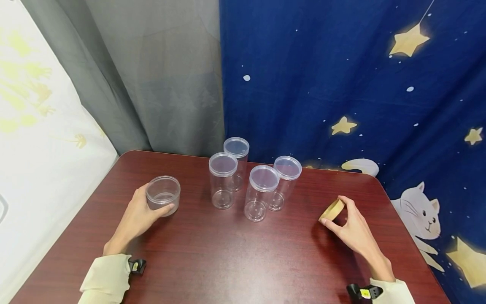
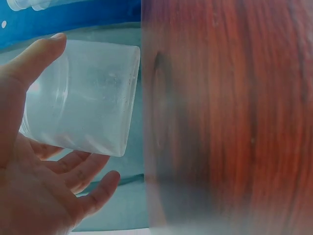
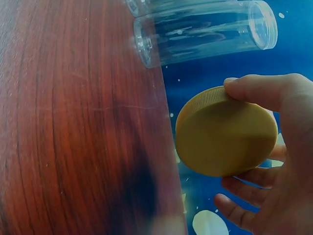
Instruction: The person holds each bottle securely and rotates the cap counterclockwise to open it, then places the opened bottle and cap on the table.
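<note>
1. At centre left of the frame, a person's left hand [image 1: 137, 214] grips a short clear jar [image 1: 164, 197] by its sides.
2. At lower right, the right hand [image 1: 354, 229] pinches a tilted yellow lid [image 1: 332, 210] by its rim.
3. The two hands are well apart over a red-brown worktop [image 1: 228, 261].
4. Near the middle of the frame, between them, stand four tall clear jars [image 1: 222, 182].
</note>
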The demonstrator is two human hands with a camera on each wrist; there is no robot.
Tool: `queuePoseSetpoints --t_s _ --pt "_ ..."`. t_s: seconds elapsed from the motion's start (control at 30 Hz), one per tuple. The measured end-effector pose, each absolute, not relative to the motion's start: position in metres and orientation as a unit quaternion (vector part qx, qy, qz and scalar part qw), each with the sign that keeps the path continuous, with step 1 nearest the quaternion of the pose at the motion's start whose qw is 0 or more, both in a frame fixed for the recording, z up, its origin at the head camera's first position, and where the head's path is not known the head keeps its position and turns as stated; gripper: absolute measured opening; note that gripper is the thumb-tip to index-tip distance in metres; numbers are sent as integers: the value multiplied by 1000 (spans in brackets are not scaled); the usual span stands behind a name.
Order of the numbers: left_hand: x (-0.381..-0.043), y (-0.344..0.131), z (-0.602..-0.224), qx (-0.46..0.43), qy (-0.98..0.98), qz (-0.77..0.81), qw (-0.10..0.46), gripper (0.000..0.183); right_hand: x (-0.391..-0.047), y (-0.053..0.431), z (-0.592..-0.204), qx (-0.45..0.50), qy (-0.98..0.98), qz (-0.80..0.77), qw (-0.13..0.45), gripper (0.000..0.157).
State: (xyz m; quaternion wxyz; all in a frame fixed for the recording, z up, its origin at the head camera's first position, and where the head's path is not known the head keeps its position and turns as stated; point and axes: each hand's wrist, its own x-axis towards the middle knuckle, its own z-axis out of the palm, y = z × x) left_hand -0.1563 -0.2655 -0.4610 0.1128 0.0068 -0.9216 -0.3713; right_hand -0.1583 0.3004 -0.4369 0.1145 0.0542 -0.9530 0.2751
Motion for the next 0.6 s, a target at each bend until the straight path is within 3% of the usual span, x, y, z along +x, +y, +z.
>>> queuePoseSetpoints --t_s 0.6 --pt "-161 -274 -471 18 -920 -375 107 92 -164 313 -455 33 -951 282 119 85"
